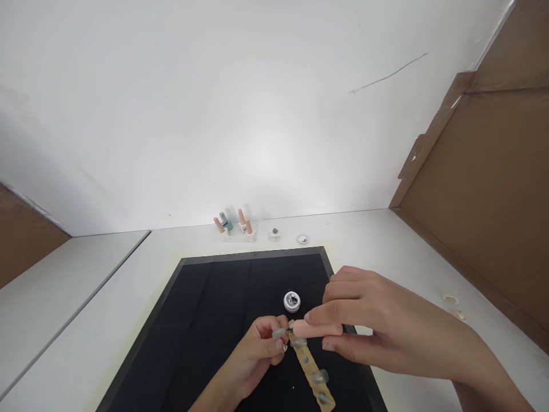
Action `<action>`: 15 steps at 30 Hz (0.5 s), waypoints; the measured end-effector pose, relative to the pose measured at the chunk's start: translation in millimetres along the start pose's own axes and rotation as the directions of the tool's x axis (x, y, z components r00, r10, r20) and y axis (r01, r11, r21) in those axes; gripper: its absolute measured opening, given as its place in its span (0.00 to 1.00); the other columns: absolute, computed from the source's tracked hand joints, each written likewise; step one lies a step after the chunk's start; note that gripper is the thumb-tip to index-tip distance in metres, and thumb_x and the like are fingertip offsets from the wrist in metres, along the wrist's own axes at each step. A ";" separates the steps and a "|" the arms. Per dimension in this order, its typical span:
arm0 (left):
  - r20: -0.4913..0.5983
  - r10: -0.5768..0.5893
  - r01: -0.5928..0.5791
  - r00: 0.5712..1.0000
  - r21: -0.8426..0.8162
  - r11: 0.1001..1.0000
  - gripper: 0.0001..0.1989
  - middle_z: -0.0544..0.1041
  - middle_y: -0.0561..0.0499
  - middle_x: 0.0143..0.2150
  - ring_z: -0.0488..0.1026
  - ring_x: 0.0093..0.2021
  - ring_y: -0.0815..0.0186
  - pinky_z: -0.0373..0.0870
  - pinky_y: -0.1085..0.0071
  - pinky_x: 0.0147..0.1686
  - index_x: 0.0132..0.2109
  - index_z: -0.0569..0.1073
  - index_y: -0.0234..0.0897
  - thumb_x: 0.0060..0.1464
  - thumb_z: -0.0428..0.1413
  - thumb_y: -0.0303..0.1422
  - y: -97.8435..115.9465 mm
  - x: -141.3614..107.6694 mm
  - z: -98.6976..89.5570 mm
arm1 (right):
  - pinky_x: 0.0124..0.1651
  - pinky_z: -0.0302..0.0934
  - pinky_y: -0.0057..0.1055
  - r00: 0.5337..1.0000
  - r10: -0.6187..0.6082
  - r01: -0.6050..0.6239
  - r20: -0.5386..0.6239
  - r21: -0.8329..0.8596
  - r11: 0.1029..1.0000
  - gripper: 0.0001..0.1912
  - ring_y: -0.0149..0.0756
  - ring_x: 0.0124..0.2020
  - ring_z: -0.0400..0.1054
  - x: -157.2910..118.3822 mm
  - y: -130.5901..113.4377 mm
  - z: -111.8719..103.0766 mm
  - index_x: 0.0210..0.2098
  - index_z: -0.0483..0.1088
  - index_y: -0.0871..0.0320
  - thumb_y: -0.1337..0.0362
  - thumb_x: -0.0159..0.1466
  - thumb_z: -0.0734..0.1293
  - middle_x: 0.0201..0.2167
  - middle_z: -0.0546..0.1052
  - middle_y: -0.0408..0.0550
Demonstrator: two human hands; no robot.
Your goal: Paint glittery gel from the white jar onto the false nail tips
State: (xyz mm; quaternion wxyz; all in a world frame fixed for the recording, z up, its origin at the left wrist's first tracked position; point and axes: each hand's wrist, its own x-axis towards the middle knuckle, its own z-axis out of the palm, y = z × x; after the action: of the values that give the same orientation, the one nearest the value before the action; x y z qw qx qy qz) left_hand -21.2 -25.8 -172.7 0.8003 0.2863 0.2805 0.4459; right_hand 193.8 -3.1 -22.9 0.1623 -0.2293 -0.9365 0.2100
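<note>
My left hand pinches a greyish false nail tip between thumb and fingers. Held in my right hand is a nail polish brush by its thick pink cap, the cap lying almost level. Its dark brush end points left and reaches close to the nail tip; I cannot tell whether they touch. Under and beside the hands runs a tan wavy-edged strip carrying several more greyish nail tips. A small round white jar with silvery flakes inside stands just beyond my fingers.
A black mat with a grey border covers the table's middle. Behind it stand several nail polish bottles, a small clear container and a round lid. A pale ring lies at right. Cardboard walls the right side.
</note>
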 end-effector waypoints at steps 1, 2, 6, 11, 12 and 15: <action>-0.001 0.005 -0.005 1.000 -0.001 1.000 0.13 0.63 0.57 0.21 0.54 0.20 0.78 0.44 0.76 0.19 0.20 0.72 0.33 0.33 0.70 0.32 -0.3 -0.1 -0.5 | 0.37 0.54 0.28 1.000 -0.004 0.004 -0.006 0.002 1.000 0.11 0.29 0.29 0.63 -1.0 -0.6 -0.6 0.43 0.72 0.53 0.70 0.65 0.61 0.27 0.72 0.41; -0.002 0.008 -0.008 1.000 -0.002 1.000 0.13 0.63 0.58 0.21 0.53 0.19 0.78 0.44 0.76 0.19 0.20 0.72 0.33 0.33 0.70 0.33 -0.7 0.0 -1.0 | 0.37 0.54 0.28 1.000 -0.007 0.007 -0.013 0.006 1.000 0.11 0.29 0.29 0.63 -2.1 -1.2 -1.2 0.43 0.72 0.53 0.69 0.65 0.61 0.27 0.73 0.41; -0.001 0.006 -0.006 1.000 -0.005 1.000 0.13 0.61 0.60 0.19 0.48 0.16 0.80 0.42 0.76 0.18 0.22 0.74 0.34 0.34 0.70 0.35 -3.0 1.8 -2.7 | 0.38 0.54 0.28 0.999 -0.020 0.020 -0.030 0.013 1.000 0.09 0.28 0.29 0.63 -7.9 -4.1 -3.7 0.43 0.72 0.54 0.68 0.66 0.61 0.28 0.73 0.41; -0.006 -0.002 0.002 1.000 0.005 1.000 0.13 0.58 0.61 0.16 0.46 0.15 0.81 0.39 0.78 0.16 0.25 0.76 0.35 0.36 0.69 0.38 -4.4 2.6 -1.2 | 0.38 0.55 0.28 0.999 -0.028 0.027 -0.035 -0.012 1.000 0.09 0.29 0.30 0.64 -16.0 -8.0 -8.5 0.42 0.71 0.54 0.68 0.66 0.61 0.29 0.74 0.42; -0.010 0.003 -0.003 1.000 0.009 1.000 0.13 0.58 0.61 0.16 0.46 0.15 0.81 0.39 0.78 0.16 0.25 0.76 0.35 0.36 0.69 0.39 -4.1 2.1 -0.3 | 0.37 0.55 0.28 0.999 -0.025 0.025 -0.035 -0.022 0.999 0.09 0.29 0.30 0.64 -17.3 -8.6 -9.7 0.42 0.71 0.54 0.68 0.66 0.61 0.29 0.74 0.42; -0.026 0.027 -0.027 0.999 0.028 0.999 0.14 0.58 0.61 0.17 0.47 0.15 0.82 0.40 0.78 0.17 0.25 0.76 0.35 0.35 0.69 0.39 -1.7 -1.4 3.3 | 0.37 0.55 0.28 0.999 -0.036 0.034 -0.040 -0.047 0.998 0.08 0.29 0.29 0.63 -20.1 -10.3 -13.2 0.42 0.71 0.54 0.68 0.66 0.61 0.28 0.73 0.42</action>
State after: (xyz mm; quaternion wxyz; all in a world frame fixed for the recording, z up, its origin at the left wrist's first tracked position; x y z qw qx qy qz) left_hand -18.5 -28.4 -171.4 0.7865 0.2953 0.2931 0.4565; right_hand 212.3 -17.2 -11.0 0.1799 -0.2208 -0.9414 0.1807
